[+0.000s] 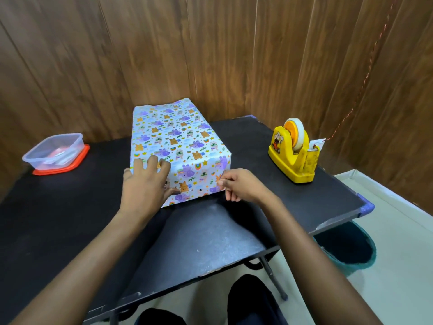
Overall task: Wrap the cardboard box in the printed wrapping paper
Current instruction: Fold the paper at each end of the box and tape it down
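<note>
Near-end fold under way.
Left hand (145, 184) fingers (152, 161) spread, pressing wrapping paper (178, 137); right hand (239, 184) pinches its 5 o'clock corner: pull taut before creasing.

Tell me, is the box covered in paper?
Covered, as far as it shows: paper hides its top, right side and near end; no cardboard shows. Far end cannot be told.
</note>
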